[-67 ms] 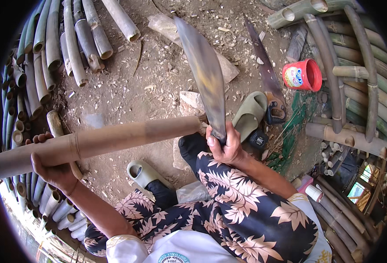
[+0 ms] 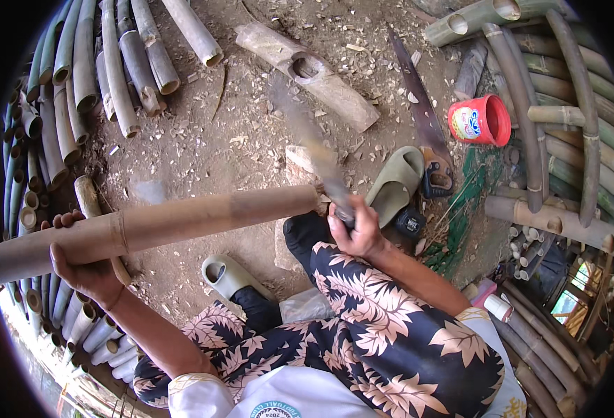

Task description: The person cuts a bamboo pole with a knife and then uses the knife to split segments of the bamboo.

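Two hands at work here: my left hand (image 2: 88, 268) grips a bamboo pole (image 2: 161, 224) from below, holding it level above the dirt. My right hand (image 2: 356, 230) is clenched on the handle of a blade (image 2: 314, 157), blurred, its edge at the pole's far end. A saw (image 2: 422, 118) and red cup (image 2: 479, 120) lie beyond, near a sandal (image 2: 394, 182).

Left hand (image 2: 88, 268) grips bamboo pole (image 2: 182, 219); right hand (image 2: 356, 230) swings blurred machete (image 2: 310, 150).

Red tub (image 2: 479, 120), handsaw (image 2: 422, 125), 2 sandals (image 2: 395, 182) nr. bamboo stacks (image 2: 77, 76).
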Demonstrator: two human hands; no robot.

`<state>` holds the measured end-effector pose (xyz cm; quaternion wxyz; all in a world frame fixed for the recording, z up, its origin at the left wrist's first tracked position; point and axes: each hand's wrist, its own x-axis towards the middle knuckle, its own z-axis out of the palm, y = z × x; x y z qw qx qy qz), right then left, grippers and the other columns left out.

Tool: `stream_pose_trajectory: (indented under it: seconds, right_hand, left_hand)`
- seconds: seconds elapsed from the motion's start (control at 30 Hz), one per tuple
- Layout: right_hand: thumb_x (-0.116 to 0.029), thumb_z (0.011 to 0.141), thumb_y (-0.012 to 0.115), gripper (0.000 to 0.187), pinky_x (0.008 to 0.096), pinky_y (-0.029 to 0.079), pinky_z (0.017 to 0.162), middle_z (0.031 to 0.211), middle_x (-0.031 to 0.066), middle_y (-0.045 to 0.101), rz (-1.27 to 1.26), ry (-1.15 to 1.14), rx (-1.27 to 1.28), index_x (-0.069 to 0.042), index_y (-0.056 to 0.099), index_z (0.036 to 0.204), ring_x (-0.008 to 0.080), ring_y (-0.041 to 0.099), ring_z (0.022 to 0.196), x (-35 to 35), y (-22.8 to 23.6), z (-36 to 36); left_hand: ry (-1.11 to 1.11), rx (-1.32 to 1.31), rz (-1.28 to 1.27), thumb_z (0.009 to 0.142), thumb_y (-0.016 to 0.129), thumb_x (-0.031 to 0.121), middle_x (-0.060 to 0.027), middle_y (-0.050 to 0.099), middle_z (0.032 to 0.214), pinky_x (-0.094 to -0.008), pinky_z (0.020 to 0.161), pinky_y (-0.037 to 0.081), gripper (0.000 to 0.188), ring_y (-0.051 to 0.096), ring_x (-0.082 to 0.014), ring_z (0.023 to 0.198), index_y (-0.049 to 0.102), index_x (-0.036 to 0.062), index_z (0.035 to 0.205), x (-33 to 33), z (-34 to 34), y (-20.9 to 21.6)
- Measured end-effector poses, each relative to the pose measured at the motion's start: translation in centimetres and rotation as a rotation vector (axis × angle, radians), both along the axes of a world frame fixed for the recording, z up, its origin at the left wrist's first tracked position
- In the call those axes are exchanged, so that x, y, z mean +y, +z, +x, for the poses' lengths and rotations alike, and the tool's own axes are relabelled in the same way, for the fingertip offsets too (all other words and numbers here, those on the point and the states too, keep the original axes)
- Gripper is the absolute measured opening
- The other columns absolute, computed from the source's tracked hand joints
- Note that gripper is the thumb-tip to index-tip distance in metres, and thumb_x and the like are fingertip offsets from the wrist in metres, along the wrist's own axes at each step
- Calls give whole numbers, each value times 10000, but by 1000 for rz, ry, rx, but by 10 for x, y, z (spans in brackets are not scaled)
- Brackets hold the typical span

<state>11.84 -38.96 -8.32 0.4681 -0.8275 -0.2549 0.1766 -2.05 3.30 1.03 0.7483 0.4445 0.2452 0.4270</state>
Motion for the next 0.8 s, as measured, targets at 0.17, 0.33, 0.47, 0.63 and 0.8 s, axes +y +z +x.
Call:
stream_pose_trajectory:
  seconds: [0.17,0.33,0.47,0.63,0.8]
  right_hand:
    - [-336,930,601,373,516,500,621,769,276,635,-347,12,192,3,492,1040,475,638,712,-9,-18,7]
    - [-187,904,663,322,398,511,584,742,167,623,152,-80,-72,29,505,1084,320,657,650,12,24,15]
    - [-295,914,618,343,489,515,618,770,254,645,-598,40,188,13,501,1012,421,658,707,-24,-54,7]
    - [-356,923,584,384,543,493,686,806,302,636,-436,56,217,4,488,1014,495,624,784,-36,-67,-2]
    - [-326,921,612,377,492,499,709,873,273,631,-372,7,209,2,510,1076,456,633,804,-23,-33,4]
  left_hand:
    - [-81,-88,37,809,687,242,-119,493,1144,-422,1127,327,613,491,-267,1138,412,20,1310,9,-3,-9]
    - [-148,-98,-54,798,693,225,-113,482,1129,-428,1131,322,603,488,-263,1130,416,27,1296,4,-2,-3]
    - [-39,-45,34,821,676,247,-135,501,1171,-433,1142,309,614,489,-274,1171,404,16,1321,-1,6,-3]
    - [-43,60,-134,872,641,339,-169,540,1226,-427,1148,305,605,499,-302,1218,432,2,1329,2,-2,0]
    - [281,159,-119,846,704,386,-153,612,1043,-386,978,472,555,602,-262,1026,533,-28,1173,15,-7,-4]
